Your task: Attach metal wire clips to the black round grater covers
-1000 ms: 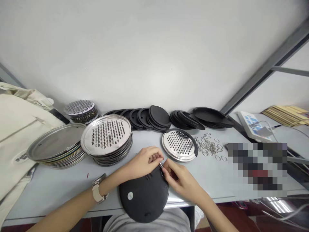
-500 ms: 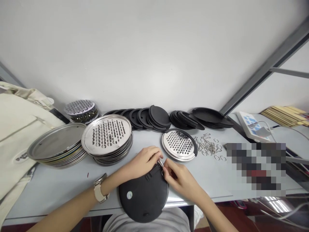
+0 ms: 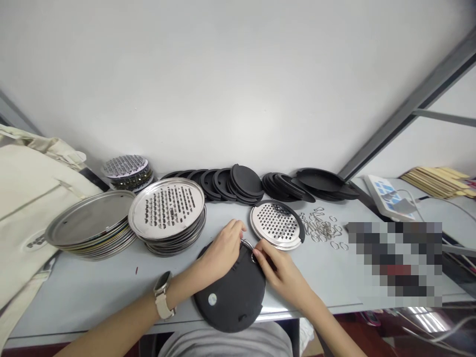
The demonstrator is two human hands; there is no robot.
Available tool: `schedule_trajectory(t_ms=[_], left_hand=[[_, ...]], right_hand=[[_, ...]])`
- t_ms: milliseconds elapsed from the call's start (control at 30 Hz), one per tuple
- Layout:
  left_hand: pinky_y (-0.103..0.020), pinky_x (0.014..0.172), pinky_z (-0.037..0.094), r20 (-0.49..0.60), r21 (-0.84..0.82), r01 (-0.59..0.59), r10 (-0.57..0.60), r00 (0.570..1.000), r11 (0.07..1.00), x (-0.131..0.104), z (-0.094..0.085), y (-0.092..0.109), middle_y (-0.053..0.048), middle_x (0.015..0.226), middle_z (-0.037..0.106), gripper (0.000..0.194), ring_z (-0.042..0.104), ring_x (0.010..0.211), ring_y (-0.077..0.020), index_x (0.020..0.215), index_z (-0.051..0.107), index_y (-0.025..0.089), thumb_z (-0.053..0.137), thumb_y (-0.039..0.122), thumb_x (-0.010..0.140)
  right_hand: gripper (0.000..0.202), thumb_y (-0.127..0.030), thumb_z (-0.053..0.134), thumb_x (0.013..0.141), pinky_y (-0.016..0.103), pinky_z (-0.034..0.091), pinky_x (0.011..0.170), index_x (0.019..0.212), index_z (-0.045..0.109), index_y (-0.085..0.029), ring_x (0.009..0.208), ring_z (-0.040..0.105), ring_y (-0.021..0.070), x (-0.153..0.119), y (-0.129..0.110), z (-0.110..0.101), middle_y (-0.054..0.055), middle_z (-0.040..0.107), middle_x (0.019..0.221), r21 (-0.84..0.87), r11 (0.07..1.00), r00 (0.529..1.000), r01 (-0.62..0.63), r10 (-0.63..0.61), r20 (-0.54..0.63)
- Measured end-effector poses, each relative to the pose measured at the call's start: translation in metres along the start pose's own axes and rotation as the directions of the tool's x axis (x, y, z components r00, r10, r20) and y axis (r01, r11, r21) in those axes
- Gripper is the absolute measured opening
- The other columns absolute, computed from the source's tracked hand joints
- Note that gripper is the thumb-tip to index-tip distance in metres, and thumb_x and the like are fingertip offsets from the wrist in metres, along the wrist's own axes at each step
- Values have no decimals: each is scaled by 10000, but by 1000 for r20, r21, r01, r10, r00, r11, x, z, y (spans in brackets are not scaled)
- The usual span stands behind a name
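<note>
A black round plastic disc (image 3: 232, 300) with a small pale round sticker lies at the table's front edge, partly over my lap. My left hand (image 3: 223, 250) lies over its far left rim, fingers curled round the edge; the fingertips are partly hidden. In my right hand (image 3: 277, 265), thumb and forefinger pinch a small silver metal clip (image 3: 248, 243) at the disc's far right rim. A metal ring (image 3: 254, 258) hangs beside those fingertips. The far end of the clip reaches toward my left fingers.
Behind the disc stand stacked metal grater plates (image 3: 167, 208), plain metal discs (image 3: 91, 218) and a grater plate with a black rim piece (image 3: 277, 223). Black discs (image 3: 245, 181) line the wall. Clips and rings (image 3: 322, 228) lie right. A cream bag (image 3: 33, 208) hangs left.
The black disc has shifted right and slightly away from me, turning a little, and both hands moved with it. The clip now lies more slantwise at the rim, its ring showing more clearly.
</note>
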State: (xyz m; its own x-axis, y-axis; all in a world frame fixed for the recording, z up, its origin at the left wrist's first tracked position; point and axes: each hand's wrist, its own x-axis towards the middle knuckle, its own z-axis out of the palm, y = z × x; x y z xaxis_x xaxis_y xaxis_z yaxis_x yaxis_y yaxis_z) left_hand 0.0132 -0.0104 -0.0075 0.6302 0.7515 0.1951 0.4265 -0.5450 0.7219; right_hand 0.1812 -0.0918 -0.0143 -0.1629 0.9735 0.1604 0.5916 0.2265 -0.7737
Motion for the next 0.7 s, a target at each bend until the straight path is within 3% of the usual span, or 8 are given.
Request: schedule_trajectory(t_ms=[167,400,700], left_hand=[[-305,803,437,-42,-32,-30,29,999,999,-1,-2,3,-30,927,554,217,548,872,-176,971,504,198,328,76,931],[-260,693,413,-71,-58,-26,22,997,998,2,-6,10,5,770,536,161,529,725,-141,735,556,187,509,156,886],[-245,687,441,-64,-153,8,-19,998,988,3,-7,8,-1,777,604,117,573,726,-140,794,574,186,502,144,877]], right_hand=[[197,-278,361,1013,242,371,651,835,422,-221,666,481,132,2,3,1,-23,498,757,7,1000,1000,10,-10,-8],[165,-287,388,1008,237,368,624,872,454,-219,616,468,125,2,6,3,-42,471,697,22,1000,1000,4,-3,-8],[130,-285,390,1006,245,369,595,956,488,-214,578,477,130,-1,6,4,-43,475,663,4,1000,1000,1,-1,-11]])
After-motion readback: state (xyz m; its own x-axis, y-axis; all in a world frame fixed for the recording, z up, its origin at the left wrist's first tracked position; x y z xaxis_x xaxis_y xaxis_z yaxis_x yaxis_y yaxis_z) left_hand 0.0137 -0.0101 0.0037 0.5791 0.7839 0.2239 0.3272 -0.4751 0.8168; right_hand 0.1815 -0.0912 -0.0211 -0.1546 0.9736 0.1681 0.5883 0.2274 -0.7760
